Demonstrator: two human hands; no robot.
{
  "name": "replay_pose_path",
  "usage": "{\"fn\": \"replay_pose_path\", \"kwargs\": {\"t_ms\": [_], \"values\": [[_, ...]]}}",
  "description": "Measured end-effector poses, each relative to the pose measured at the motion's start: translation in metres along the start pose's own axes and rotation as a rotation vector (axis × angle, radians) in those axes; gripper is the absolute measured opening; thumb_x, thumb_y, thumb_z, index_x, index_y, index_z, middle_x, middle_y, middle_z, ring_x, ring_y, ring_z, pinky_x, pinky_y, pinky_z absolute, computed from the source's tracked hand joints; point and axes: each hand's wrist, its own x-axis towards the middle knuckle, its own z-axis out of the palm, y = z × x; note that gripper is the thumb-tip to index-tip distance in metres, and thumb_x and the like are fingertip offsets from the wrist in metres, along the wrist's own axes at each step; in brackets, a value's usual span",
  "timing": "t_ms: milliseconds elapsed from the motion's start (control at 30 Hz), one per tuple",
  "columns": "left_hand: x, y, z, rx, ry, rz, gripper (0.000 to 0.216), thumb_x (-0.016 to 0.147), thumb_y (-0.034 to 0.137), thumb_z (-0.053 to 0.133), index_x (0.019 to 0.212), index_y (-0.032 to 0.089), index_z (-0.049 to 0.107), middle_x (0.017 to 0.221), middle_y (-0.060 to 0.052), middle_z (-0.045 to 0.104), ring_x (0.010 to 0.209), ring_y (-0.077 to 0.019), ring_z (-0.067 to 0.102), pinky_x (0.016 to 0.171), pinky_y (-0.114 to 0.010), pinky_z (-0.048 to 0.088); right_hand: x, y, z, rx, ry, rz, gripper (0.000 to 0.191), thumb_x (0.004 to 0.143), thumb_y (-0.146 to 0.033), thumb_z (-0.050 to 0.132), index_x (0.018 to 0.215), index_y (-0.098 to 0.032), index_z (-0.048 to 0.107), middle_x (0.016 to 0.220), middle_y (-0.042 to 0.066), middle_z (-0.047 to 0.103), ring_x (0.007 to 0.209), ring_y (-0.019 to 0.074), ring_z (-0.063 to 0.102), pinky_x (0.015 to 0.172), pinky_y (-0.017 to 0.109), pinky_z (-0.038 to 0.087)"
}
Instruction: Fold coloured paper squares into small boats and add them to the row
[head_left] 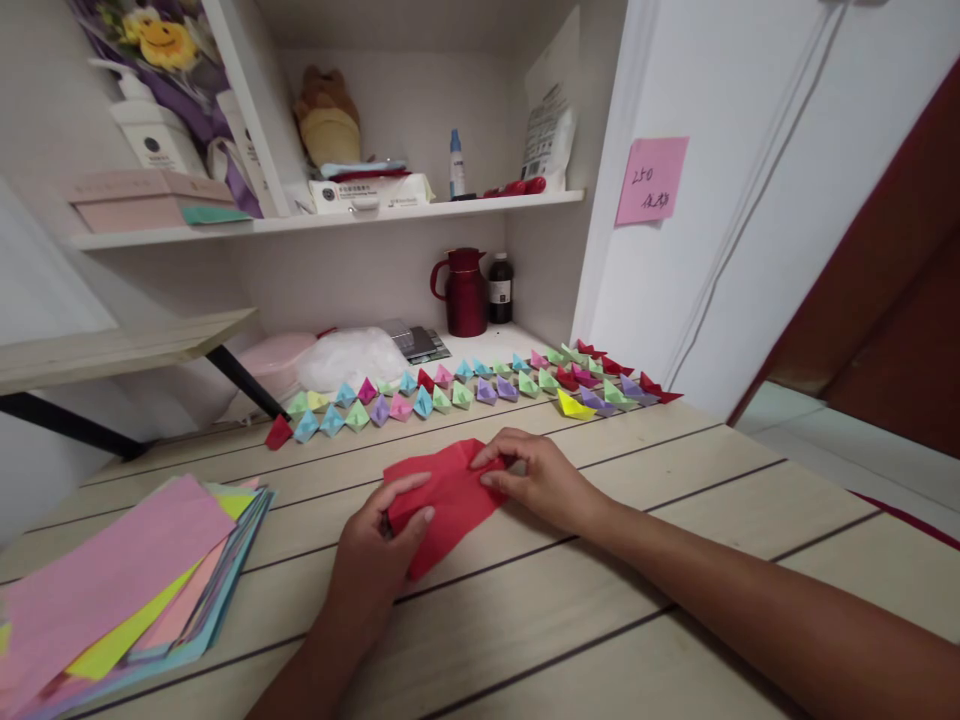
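Note:
Between my two hands, a red sheet of paper (450,500) with creases is held just over the wooden tabletop (600,620). My left hand (382,530) has the paper's left edge between thumb and fingers. At its right corner, my right hand (529,475) pinches the paper with thumb and fingertips. Beyond the hands stand rows of small folded paper boats (401,406) in several colours. A yellow paper boat (574,405) lies closest to my right hand. At the left is a loose stack of coloured paper (127,590), a pink sheet on top.
A small raised wooden shelf (120,345) on black legs stands at the left. Behind the boats are a clear plastic bag (351,358), a red jug (466,295) and a dark bottle (500,290). A white shelf (480,207) above holds wipes and bottles. A pink note (652,180) sticks to the wall.

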Motion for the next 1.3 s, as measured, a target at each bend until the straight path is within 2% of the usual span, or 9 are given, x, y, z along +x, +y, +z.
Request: {"fn": "replay_pose_path", "kwargs": {"t_ms": [100,200,267,333,433,567,967,1167,1300], "values": [[0.004,-0.004,-0.001,0.001,0.050,0.077,0.037,0.069,0.037,0.068,0.102,0.020,0.071,0.091,-0.005,0.069,0.078,-0.0197,0.064,0.070,-0.030,0.051,0.002,-0.001,-0.004,-0.024,0.086,-0.060,0.004,0.077,-0.020,0.067,0.077,-0.021,0.070,0.097,0.005,0.057,0.096,0.0199,0.055,0.092,0.038,0.041],[0.010,-0.009,-0.004,0.073,0.174,0.195,0.020,0.065,0.038,0.071,0.074,0.021,0.072,0.097,-0.006,0.064,0.093,-0.0225,0.062,0.086,-0.033,0.049,0.003,-0.001,-0.008,0.026,0.145,-0.071,0.006,0.073,-0.024,0.072,0.075,-0.021,0.068,0.120,0.006,0.049,0.118,0.0233,0.046,0.103,0.040,0.032],[0.011,-0.011,-0.005,0.073,0.257,0.221,0.020,0.062,0.040,0.073,0.062,0.020,0.068,0.108,-0.008,0.061,0.106,-0.0256,0.058,0.097,-0.036,0.043,0.003,-0.003,-0.008,0.162,0.114,0.007,0.014,0.072,-0.030,0.074,0.076,-0.019,0.065,0.119,0.006,0.052,0.113,0.0229,0.050,0.096,0.039,0.038],[0.010,-0.009,-0.003,-0.022,0.273,0.172,0.026,0.062,0.043,0.074,0.059,0.020,0.063,0.121,-0.008,0.058,0.113,-0.0270,0.056,0.098,-0.036,0.043,0.003,-0.004,-0.006,0.369,0.039,0.141,0.023,0.073,-0.037,0.073,0.076,-0.018,0.059,0.096,0.005,0.061,0.087,0.0184,0.058,0.076,0.033,0.045],[0.003,-0.002,0.002,-0.281,0.127,-0.020,0.030,0.063,0.046,0.074,0.069,0.019,0.063,0.113,-0.010,0.066,0.096,-0.0260,0.065,0.081,-0.035,0.052,0.002,-0.007,-0.002,0.604,-0.010,0.281,0.032,0.071,-0.041,0.075,0.074,-0.018,0.052,0.062,-0.004,0.055,0.055,0.0106,0.050,0.054,0.024,0.039],[-0.004,0.006,0.009,-0.516,-0.074,-0.149,0.046,0.058,0.040,0.080,0.097,0.019,0.065,0.083,-0.006,0.074,0.077,-0.0242,0.070,0.072,-0.035,0.054,0.003,-0.010,-0.001,0.676,0.037,0.297,0.035,0.068,-0.037,0.078,0.072,-0.017,0.050,0.057,-0.006,0.053,0.050,0.0074,0.047,0.049,0.020,0.035],[-0.008,0.012,0.007,-0.561,-0.061,-0.311,0.044,0.062,0.033,0.080,0.101,0.015,0.069,0.077,-0.008,0.077,0.070,-0.0257,0.073,0.066,-0.036,0.057,-0.003,-0.013,0.001,0.749,-0.091,0.280,0.041,0.064,-0.020,0.081,0.096,-0.022,0.056,0.082,-0.004,0.059,0.066,0.0095,0.055,0.060,0.021,0.044],[-0.009,0.015,0.008,-0.649,-0.073,-0.314,0.049,0.062,0.032,0.081,0.105,0.013,0.068,0.081,-0.009,0.077,0.070,-0.0248,0.072,0.066,-0.035,0.057,-0.004,-0.016,0.002,0.834,-0.099,0.284,0.039,0.063,-0.017,0.081,0.091,-0.021,0.055,0.087,-0.002,0.062,0.075,0.0125,0.058,0.068,0.025,0.047],[-0.011,0.014,0.008,-0.610,-0.100,-0.335,0.045,0.063,0.033,0.080,0.102,0.012,0.068,0.078,-0.008,0.076,0.067,-0.0223,0.071,0.062,-0.031,0.054,-0.003,-0.014,0.003,0.791,-0.015,0.304,0.025,0.066,-0.018,0.078,0.081,-0.019,0.058,0.073,-0.003,0.059,0.064,0.0097,0.053,0.060,0.022,0.042]]}}
